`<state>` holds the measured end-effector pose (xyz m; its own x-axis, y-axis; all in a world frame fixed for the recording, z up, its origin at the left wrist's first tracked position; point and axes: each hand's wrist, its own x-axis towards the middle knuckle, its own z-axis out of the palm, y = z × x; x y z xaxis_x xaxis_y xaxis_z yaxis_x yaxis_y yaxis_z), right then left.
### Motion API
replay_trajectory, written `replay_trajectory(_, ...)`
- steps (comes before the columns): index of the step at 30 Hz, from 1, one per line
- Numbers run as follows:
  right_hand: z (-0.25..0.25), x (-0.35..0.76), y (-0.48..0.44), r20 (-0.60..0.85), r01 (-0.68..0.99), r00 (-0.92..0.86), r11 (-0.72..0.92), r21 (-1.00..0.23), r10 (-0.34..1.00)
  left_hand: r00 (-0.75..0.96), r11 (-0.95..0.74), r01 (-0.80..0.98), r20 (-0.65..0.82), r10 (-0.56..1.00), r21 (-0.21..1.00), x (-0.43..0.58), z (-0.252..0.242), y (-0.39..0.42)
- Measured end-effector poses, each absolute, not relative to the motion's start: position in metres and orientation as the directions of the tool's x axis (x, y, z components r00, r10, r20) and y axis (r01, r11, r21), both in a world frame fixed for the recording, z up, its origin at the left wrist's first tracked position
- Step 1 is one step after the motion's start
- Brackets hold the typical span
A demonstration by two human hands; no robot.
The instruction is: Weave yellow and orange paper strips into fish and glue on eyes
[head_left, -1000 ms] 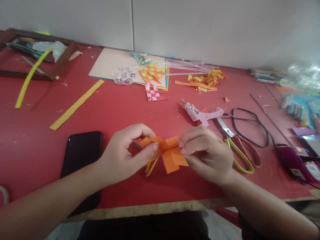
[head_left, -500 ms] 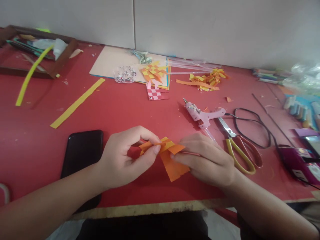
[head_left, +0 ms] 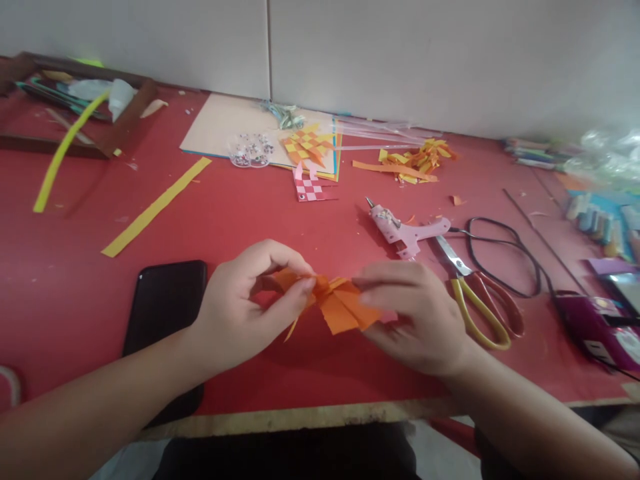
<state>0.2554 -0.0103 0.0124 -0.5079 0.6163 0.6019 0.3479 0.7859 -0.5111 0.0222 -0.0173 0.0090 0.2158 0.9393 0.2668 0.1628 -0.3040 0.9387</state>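
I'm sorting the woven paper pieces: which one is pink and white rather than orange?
The pink and white woven piece, lying on the red table just in front of the orange and yellow woven piece, which rests on the card sheet.

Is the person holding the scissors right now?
No, the scissors lie on the red table beside the right hand, which, with the left hand, pinches orange paper strips.

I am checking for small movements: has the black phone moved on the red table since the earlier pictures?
No. The black phone keeps its place near the table's front edge, below the yellow paper strip. The small shift comes from the camera.
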Motion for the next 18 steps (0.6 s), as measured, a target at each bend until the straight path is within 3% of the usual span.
replay_trajectory(2, 0.01, 0.253, -0.011, 0.51, 0.261, -0.455, 0.657, -0.707, 0.73, 0.21, -0.368, 0.186, 0.329, 0.921, 0.911, 0.022, 0.007, -0.018)
replay_trajectory(4, 0.011, 0.251, -0.011, 0.451, 0.224, -0.459, 0.591, -0.775, 0.766, 0.2, -0.412, 0.232, 0.371, 0.907, 0.881, 0.022, 0.007, -0.02)
replay_trajectory(9, 0.023, 0.247, -0.007, 0.57, 0.377, -0.504, 0.759, -0.53, 0.649, 0.261, -0.242, 0.161, 0.195, 0.946, 0.957, 0.021, 0.015, -0.016)
replay_trajectory(11, 0.025, 0.247, -0.006, 0.586, 0.382, -0.503, 0.771, -0.509, 0.636, 0.303, -0.175, 0.117, 0.133, 0.944, 0.978, 0.02, 0.019, -0.013)
replay_trajectory(16, 0.025, 0.252, -0.006, 0.574, 0.336, -0.535, 0.78, -0.528, 0.62, 0.316, -0.242, 0.138, 0.189, 0.93, 0.961, 0.018, 0.023, -0.006)
replay_trajectory(18, 0.024, 0.253, -0.005, 0.582, 0.305, -0.538, 0.784, -0.54, 0.61, 0.301, -0.187, 0.124, 0.142, 0.943, 0.975, 0.019, 0.022, -0.003)
